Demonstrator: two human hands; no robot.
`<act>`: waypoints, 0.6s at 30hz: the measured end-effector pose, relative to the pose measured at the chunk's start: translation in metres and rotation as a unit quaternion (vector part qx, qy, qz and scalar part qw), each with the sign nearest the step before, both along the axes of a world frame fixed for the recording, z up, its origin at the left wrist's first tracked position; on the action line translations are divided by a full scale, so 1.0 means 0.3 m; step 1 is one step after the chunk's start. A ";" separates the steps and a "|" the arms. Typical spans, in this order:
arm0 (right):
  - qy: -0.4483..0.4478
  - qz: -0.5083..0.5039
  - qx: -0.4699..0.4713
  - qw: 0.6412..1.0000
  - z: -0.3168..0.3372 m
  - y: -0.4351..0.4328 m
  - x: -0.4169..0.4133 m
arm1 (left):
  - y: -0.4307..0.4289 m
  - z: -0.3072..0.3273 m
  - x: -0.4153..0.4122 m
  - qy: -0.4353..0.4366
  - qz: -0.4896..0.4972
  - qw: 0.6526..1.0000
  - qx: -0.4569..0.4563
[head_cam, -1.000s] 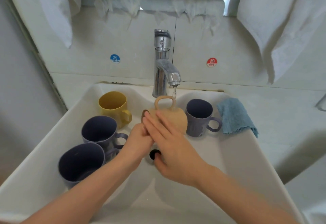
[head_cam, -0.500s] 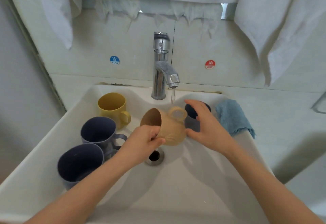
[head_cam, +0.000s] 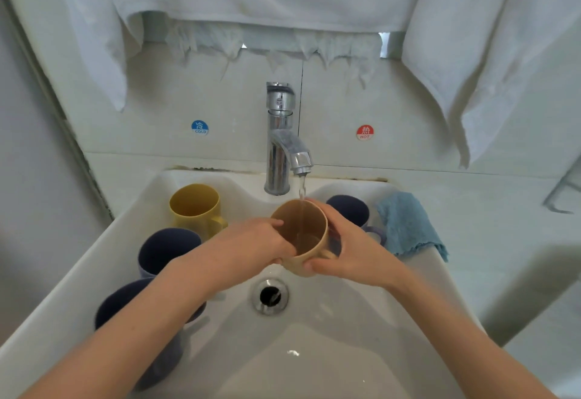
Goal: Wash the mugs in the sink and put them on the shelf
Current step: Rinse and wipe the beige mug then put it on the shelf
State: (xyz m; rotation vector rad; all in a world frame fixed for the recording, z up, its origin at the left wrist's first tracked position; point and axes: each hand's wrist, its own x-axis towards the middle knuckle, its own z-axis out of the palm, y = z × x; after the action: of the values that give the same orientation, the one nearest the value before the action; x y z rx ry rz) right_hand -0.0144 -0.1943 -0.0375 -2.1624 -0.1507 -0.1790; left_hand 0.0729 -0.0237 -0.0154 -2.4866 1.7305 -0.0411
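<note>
While water falls in a thin stream from the chrome faucet [head_cam: 279, 147], both hands hold the tan mug [head_cam: 300, 235] just under the spout, above the back half of the sink [head_cam: 314, 361] and a little behind the drain [head_cam: 270, 296]. The left hand [head_cam: 251, 246] grips its left wall with curled fingers. The right hand [head_cam: 352, 247] wraps the right side, with fingers over the far rim and the thumb pressed near the base. Along the left edge of the sink stand a yellow mug [head_cam: 195, 206] at the back, then a dark blue mug [head_cam: 166, 250], then a second dark blue mug [head_cam: 125, 301] nearest the front, crossed by the left forearm. In the back right corner a third dark blue mug [head_cam: 347, 210] stands just beside a blue cloth [head_cam: 405, 225] that lies over the right edge. Open room is in the middle of the basin, around the drain and toward the front edge. On the wall a blue sticker [head_cam: 200, 127] reads "COLD" and a red sticker [head_cam: 364, 132] reads "HOT". The tan mug is matte, browner inside, with its mouth tilted up, and the stream falls into it.
</note>
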 end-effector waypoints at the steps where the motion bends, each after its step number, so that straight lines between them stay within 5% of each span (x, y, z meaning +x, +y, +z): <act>1: -0.013 -0.009 0.002 1.000 -0.002 0.002 0.001 | -0.004 0.006 0.006 -0.016 0.013 1.000 0.011; 8: -0.115 -0.066 -0.012 0.991 -0.011 0.043 0.013 | -0.077 0.023 -0.052 -0.080 0.098 0.989 0.072; 14: -0.127 -0.095 0.013 0.987 -0.040 0.055 0.017 | -0.083 -0.009 -0.111 0.147 0.109 0.972 -0.147; 16: -0.124 -0.095 0.010 0.988 -0.035 0.056 0.016 | -0.060 -0.005 -0.083 0.125 0.078 0.980 -0.131; 18: -0.122 -0.093 0.009 0.988 -0.029 0.065 0.018 | -0.044 -0.003 -0.036 0.004 0.069 0.996 -0.049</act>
State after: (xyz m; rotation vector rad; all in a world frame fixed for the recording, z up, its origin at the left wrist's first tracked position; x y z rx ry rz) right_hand -0.0090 -0.1748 -0.0462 -2.1293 -0.0853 -0.5521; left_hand 0.0623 -0.0370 -0.0164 -2.6730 1.5920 -0.1059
